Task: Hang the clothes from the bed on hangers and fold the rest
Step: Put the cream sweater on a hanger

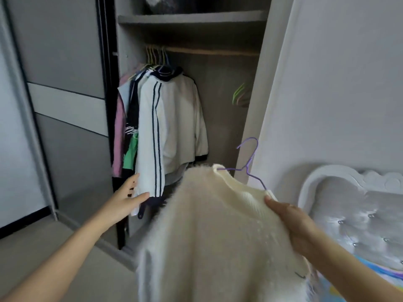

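An open grey wardrobe [196,18] faces the person. Its rail [209,51] carries clothes bunched at the left end, with a white navy-striped jacket [174,118] outermost. The right hand [292,223] grips the shoulder of a fluffy cream sweater [207,236] on a purple hanger [248,167], low before the wardrobe. The left hand [124,199], fingers straight, is at the jacket's sleeve; contact is unclear.

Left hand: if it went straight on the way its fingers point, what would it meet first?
The striped sleeve of the hanging white jacket. The left hand, fingers straight, looks nearly at the sleeve's cuff, though depth is unclear.
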{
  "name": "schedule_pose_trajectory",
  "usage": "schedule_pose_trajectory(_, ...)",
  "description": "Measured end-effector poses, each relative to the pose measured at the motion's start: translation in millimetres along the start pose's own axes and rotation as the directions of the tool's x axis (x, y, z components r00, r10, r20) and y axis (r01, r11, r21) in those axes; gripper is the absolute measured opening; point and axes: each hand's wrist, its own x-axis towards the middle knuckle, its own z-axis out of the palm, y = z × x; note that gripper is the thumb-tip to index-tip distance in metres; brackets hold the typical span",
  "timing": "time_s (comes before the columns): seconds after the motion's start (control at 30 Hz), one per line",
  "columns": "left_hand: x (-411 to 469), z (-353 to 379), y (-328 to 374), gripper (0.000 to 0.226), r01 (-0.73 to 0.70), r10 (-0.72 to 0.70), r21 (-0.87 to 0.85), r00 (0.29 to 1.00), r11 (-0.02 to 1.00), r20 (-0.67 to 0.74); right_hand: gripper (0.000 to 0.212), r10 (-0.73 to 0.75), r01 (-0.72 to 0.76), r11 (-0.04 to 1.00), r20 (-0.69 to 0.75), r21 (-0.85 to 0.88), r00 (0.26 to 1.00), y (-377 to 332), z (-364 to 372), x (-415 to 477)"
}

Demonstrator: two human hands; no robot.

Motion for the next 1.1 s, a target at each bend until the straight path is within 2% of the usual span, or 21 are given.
schedule_pose_trajectory(0.1, 13.9, -31.9, -20.2, 0.064, 0.050, -0.049, 0.007, 0.998, 0.999, -0.038, 0.046, -0.018, 0.022, 0.996, -0.050, 0.088, 0.999, -4.8, 32.5, 28.4)
schedule_pose_trajectory(0.2, 21.3, -67.0, -45.2, 0.060, 0.116, -0.117, -0.020, 0.986, 0.993, -0.115, 0.034, -0.001, 0.004, 0.990, -0.022, 0.143, 1.000, -12.4, 70.8, 50.0)
schedule_pose_trajectory(0.27, 26.7, -92.4, -64.0, 0.057, 0.158, -0.160, -0.030, 0.972, 0.987, -0.174, 0.030, -0.040, 0.040, 0.993, -0.002, 0.107, 0.999, -17.4, 100.5, 66.2)
schedule_pose_trajectory(0.47, 52.9, -126.6, -92.8, 0.054, 0.209, -0.210, -0.030, 0.951, 0.977, -0.228, 0.026, -0.314, 0.303, 0.944, -0.070, -0.133, 0.947, -33.6, 162.5, 116.7)
schedule_pose_trajectory(0.63, 92.1, -130.6, -98.7, 0.052, 0.195, -0.190, -0.003, 0.952, 0.981, -0.238, 0.029, -0.349, 0.342, 0.936, -0.106, -0.080, 0.931, -54.3, 197.4, 163.2)
schedule_pose_trajectory(0.77, 159.3, -130.4, -87.6, 0.054, 0.148, -0.123, 0.097, 0.965, 0.984, -0.233, 0.027, -0.395, 0.396, 0.918, -0.160, -0.022, 0.905, -83.2, 218.0, 213.1)
schedule_pose_trajectory(0.83, 204.3, -129.3, -75.1, 0.054, 0.085, -0.044, 0.170, 0.972, 0.982, -0.230, 0.016, -0.450, 0.459, 0.888, -0.183, 0.007, 0.874, -105.8, 230.5, 240.2)
schedule_pose_trajectory(0.9, 249.3, -129.8, -59.2, 0.055, -0.005, 0.068, 0.256, 0.969, 0.967, -0.239, 0.019, -0.506, 0.523, 0.851, -0.188, 0.049, 0.842, -130.7, 244.2, 265.9)
schedule_pose_trajectory(0.97, 301.3, -133.9, -37.9, 0.056, -0.059, 0.170, 0.359, 0.943, 0.931, -0.285, 0.027, -0.557, 0.572, 0.818, -0.174, 0.056, 0.812, -160.9, 259.4, 291.5)
schedule_pose_trajectory(1.1, 382.9, -149.5, -8.4, 0.056, -0.026, 0.299, 0.563, 0.867, 0.826, -0.398, 0.032, -0.646, 0.646, 0.762, -0.114, -0.040, 0.755, -209.1, 276.8, 332.1)
